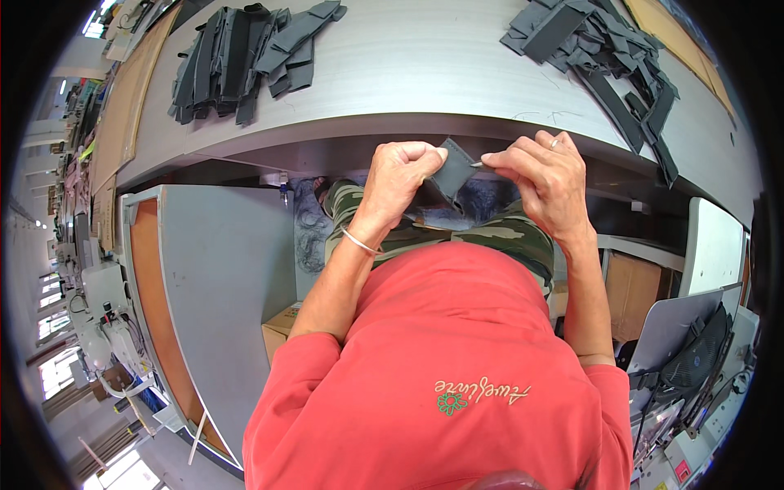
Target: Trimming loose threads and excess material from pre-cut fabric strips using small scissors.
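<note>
Between my hands, over my lap just off the table's front edge, is a small dark grey fabric piece [454, 173] with a stitched edge along its top right. My left hand [400, 178] pinches its upper left corner between thumb and fingers. My right hand [545, 175], wearing a ring, is closed on a small pointed metal tool [478, 165]. The tool's pale tip points left and meets or nearly meets the fabric's right corner. Fingers hide the rest of the tool, so its exact kind does not show.
On the pale table [408, 65] lie a stack of dark grey fabric strips [237, 61] at left and a looser heap of strips [588, 57] at right. A grey cabinet panel [224, 269] stands left of me. At right are a cardboard box [633, 296] and a black fan [694, 351].
</note>
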Demonstrator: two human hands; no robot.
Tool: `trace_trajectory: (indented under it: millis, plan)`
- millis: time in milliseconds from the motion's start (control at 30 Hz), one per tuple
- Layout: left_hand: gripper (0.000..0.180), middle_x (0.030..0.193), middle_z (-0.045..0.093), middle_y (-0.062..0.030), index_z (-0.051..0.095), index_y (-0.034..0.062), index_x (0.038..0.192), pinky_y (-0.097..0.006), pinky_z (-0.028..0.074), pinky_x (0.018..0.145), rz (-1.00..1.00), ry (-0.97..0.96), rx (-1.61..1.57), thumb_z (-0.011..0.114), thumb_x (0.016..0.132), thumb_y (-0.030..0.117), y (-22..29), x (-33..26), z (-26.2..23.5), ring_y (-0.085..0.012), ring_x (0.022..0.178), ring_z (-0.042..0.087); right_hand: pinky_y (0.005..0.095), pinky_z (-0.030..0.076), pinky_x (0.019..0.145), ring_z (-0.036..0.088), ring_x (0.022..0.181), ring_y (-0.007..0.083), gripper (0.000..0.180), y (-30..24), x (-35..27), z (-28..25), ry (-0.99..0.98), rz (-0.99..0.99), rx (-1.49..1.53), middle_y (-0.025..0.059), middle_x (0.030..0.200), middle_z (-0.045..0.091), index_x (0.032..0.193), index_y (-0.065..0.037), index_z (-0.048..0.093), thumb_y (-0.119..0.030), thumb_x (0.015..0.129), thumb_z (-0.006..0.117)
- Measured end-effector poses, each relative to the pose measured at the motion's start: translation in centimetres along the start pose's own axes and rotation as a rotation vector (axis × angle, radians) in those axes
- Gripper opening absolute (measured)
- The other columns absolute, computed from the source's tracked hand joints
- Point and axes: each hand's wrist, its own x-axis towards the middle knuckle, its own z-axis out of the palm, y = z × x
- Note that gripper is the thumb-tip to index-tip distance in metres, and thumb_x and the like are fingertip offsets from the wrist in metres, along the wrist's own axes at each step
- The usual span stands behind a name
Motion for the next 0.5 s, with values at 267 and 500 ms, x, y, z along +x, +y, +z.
trace_trajectory:
  millis: [267,500]
  plan:
    - [0.025,0.055,0.046,0.0077,0.066,-0.0021,0.071,-0.023,0.028,0.047,0.054,-0.054,0.053,0.064,0.087,0.018,0.0,-0.2,0.3,-0.001,0.054,0.036,0.0314,0.049,0.075,0.065,0.085,0.0244,0.018,-0.8,0.4,1.5,0.024,0.455,0.541,0.0053,0.096,0.07,0.101,-0.01,0.068,-0.012,0.083,0.065]
    - [0.023,0.051,0.047,0.0051,0.064,-0.0026,0.074,-0.023,0.028,0.044,0.101,-0.068,0.162,0.063,0.087,0.017,0.6,-0.5,0.3,-0.0003,0.053,0.036,0.0271,0.048,0.075,0.065,0.078,0.0179,0.018,-0.8,1.1,1.6,-0.072,0.37,0.344,0.004,0.088,0.07,0.102,-0.011,0.069,-0.009,0.085,0.062]
